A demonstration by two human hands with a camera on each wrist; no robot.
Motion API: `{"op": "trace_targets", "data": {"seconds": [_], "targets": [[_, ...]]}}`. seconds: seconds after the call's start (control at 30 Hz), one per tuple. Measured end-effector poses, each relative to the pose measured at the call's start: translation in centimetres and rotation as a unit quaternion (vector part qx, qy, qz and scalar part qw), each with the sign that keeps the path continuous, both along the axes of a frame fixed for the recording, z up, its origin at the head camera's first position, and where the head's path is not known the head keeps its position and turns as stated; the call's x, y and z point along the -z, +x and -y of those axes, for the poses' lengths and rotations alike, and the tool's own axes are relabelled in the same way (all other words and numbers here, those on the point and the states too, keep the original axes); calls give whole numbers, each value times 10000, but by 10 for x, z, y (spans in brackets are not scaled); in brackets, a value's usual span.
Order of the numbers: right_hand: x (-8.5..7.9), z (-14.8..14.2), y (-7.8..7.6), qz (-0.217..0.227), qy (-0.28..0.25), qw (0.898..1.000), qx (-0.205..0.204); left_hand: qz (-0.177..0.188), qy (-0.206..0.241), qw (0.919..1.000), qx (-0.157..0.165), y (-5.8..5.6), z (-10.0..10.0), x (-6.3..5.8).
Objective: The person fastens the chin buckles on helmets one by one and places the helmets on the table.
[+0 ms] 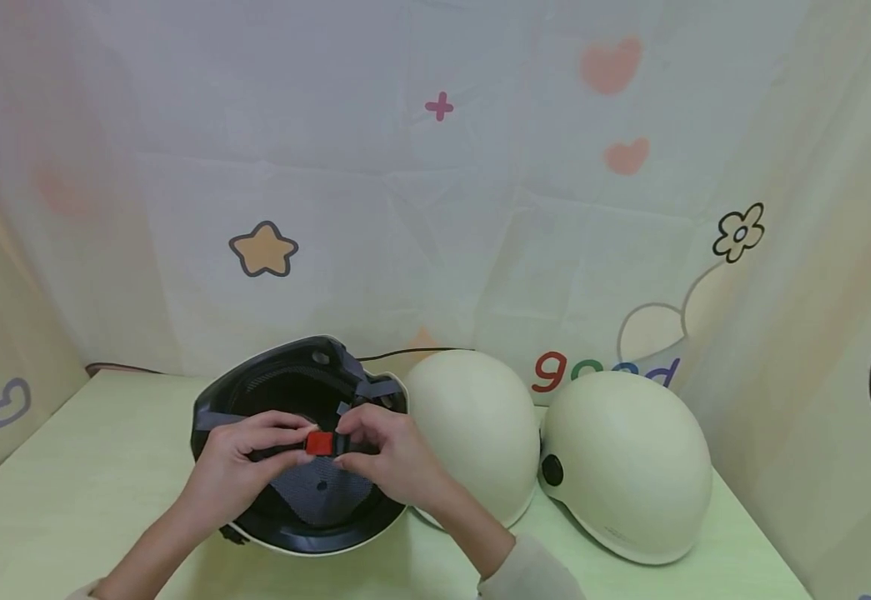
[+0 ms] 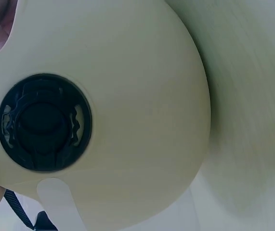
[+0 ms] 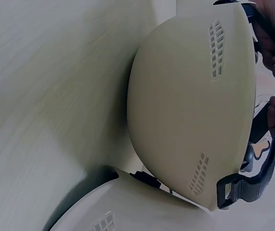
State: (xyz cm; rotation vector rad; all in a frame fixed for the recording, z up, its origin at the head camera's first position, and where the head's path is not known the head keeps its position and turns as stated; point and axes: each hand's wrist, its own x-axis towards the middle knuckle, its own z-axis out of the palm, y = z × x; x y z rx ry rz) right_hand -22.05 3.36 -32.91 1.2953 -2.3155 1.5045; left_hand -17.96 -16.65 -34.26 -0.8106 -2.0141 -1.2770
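Observation:
A cream helmet (image 1: 315, 546) lies upside down at the left, its black padded inside facing up. Over its opening runs the dark chin strap (image 1: 277, 451) with a red buckle (image 1: 319, 443). My left hand (image 1: 232, 467) pinches the red buckle's left end between thumb and fingers. From the other side, my right hand (image 1: 401, 454) pinches the black buckle part (image 1: 341, 443). The two parts meet; whether they are latched I cannot tell. A black round fitting (image 2: 43, 122) fills much of the left wrist view; vent slots (image 3: 216, 50) show in the right wrist view.
Two more cream helmets stand dome up to the right, a middle one (image 1: 473, 433) close beside the held helmet and a right one (image 1: 630, 467). All rest on a pale green table (image 1: 52, 475). A printed curtain (image 1: 420, 217) hangs behind, with a thin black cable (image 1: 412, 350) along its foot.

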Motion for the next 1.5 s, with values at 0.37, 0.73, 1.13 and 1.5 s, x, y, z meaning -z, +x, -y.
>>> {"op": "trace_targets", "data": {"seconds": [0.37, 0.73, 1.13, 1.5], "targets": [[-4, -3, -2, -100, 348, 9993, -12, 421, -470, 9961, -614, 2, 1, -5], [-2, -18, -10, 325, 627, 9975, -77, 736, -1036, 9886, -806, 0, 7, -6], [13, -42, -22, 1054, 638, 9924, 36, 2102, -1511, 9651, -401, 7, 39, -12], [11, -60, -25, 496, 1320, 9900, 5, 2104, -2148, 9536, -155, 18, 74, -10]]}}
